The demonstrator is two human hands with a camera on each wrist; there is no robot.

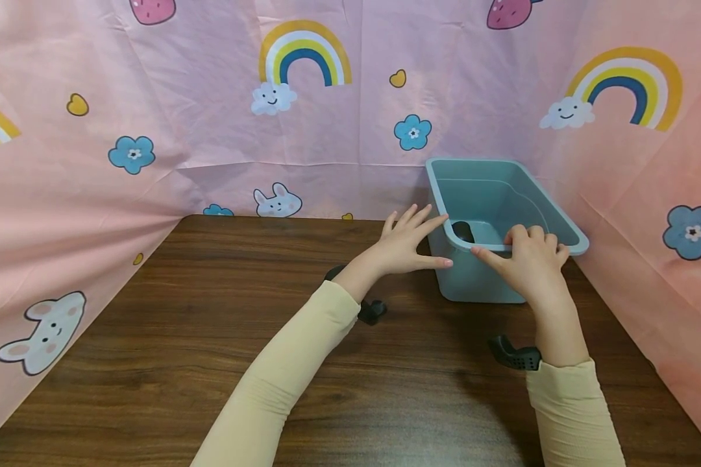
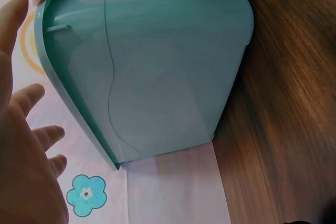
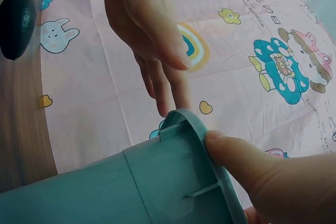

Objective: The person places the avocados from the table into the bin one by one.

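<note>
A blue-green plastic bin (image 1: 481,275) stands on the table at the right. My right hand (image 1: 534,266) grips its front rim, fingers curled over the edge and the thumb lying along it toward the left corner. In the right wrist view that thumb (image 3: 236,158) presses on the rim. My left hand (image 1: 405,243) is beside the bin's left front corner, fingers spread and straight, with the fingertips right at the rim. The left wrist view shows its fingers (image 2: 47,137) outstretched along the rim. Inside the bin sits a dark rounded object (image 1: 463,231), partly hidden by the front wall.
The brown wooden table (image 1: 210,337) reaches left and forward from the bin. A pink patterned cloth (image 1: 339,143) hangs behind the table and along both sides, close to the bin's back and right. Each wrist wears a black device (image 1: 516,357).
</note>
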